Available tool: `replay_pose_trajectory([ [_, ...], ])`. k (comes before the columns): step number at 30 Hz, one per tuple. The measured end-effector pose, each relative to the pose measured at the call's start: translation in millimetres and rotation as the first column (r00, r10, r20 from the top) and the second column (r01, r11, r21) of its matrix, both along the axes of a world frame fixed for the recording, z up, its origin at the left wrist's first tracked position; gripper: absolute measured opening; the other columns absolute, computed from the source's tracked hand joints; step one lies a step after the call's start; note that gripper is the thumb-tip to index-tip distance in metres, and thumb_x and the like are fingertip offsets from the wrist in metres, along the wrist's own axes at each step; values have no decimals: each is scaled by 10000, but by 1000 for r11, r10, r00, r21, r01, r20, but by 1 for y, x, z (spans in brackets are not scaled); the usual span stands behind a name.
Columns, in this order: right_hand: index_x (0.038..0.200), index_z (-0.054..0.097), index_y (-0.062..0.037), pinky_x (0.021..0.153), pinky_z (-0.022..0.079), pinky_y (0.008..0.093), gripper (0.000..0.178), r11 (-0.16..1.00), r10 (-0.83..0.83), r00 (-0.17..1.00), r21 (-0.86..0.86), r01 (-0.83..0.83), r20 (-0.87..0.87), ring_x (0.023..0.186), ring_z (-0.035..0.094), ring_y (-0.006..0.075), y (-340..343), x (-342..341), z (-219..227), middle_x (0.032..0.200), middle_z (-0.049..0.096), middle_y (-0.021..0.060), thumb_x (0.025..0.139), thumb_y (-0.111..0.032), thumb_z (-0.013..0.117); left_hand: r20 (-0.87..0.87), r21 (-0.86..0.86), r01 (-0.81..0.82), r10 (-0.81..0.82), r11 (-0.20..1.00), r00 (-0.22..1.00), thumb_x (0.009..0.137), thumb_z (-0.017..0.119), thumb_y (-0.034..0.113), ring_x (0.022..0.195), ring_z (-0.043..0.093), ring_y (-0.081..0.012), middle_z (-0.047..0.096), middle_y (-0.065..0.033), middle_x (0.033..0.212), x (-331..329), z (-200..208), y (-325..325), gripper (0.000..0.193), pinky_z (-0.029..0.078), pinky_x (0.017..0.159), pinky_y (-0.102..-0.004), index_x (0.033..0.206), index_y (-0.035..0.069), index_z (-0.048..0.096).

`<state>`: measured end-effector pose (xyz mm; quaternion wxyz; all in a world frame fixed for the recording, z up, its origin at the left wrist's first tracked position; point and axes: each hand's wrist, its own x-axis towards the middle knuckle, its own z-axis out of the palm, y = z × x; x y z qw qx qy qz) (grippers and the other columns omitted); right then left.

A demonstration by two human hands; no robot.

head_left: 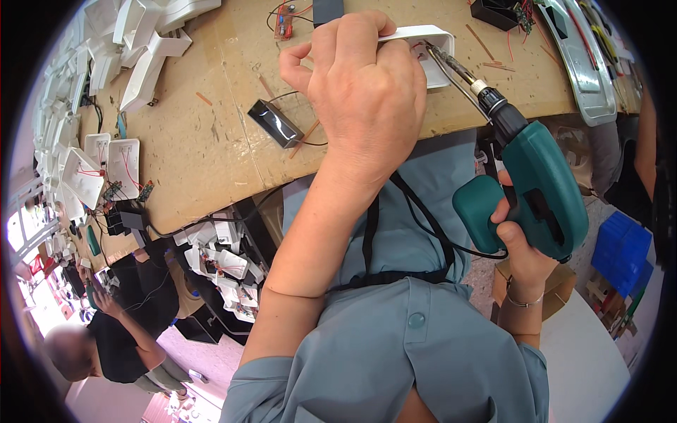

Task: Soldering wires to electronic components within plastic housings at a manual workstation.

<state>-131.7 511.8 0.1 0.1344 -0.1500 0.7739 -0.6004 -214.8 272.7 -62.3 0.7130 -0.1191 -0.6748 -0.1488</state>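
In my right hand is a green soldering gun, gripped by its handle with the fingers wrapped round. Its metal tip and thin feed tube reach into an open white plastic housing at the table's far middle. My left hand is closed on that housing, steadying its near-left side; the fingertips are partly hidden behind the hand. A bit of red wire shows inside, by the tip. To the left of my left wrist lies a glossy black box with a thin black cable.
White housings heap up at the left, some with red wires and small boards. A small circuit board lies at the back. A metal tray of tools stands right. Another person works at lower left.
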Motion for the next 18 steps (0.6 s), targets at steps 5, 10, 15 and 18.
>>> replay_pose_trajectory([
  [5, 1213, 426, 59, 646, 457, 241, 582, 996, 63, 992, 68, -56, -112, 700, 542, 118, 4, -4, -3, 1096, 555, 195, 735, -130, 699, 41, 7, -2, 2, 1000, 999, 627, 630, 93, 781, 495, -221, 530, -37, 846, 15, 10, 7, 75, 267, 752, -384, 676, 60, 584],
  [10, 1086, 509, 45, 634, 462, 245, 467, 1000, 1, 997, 22, 0, -80, 688, 553, 123, -3, -3, 3, 927, 585, 127, 705, -111, 732, 694, -26, -261, 205, 965, 690, 629, 668, 125, 811, 484, -189, 543, 16, 846, 45, 30, 18, 47, 250, 744, -406, 662, 95, 653],
  [15, 1221, 419, 58, 647, 458, 248, 592, 996, 80, 991, 58, -74, -110, 702, 538, 122, 3, -4, 3, 1098, 552, 204, 732, -122, 700, 379, 5, -148, 135, 989, 916, 632, 649, 112, 805, 498, -212, 543, -17, 856, 11, 7, 2, 64, 264, 761, -398, 670, 73, 615],
  [18, 1225, 414, 63, 658, 457, 251, 602, 998, 47, 996, 55, -43, -73, 704, 540, 126, 3, -2, 3, 1102, 551, 205, 732, -131, 701, -5, -11, -11, 11, 1000, 1000, 626, 630, 86, 783, 496, -223, 528, -41, 843, 0, 1, 0, 74, 265, 761, -384, 671, 54, 579],
])
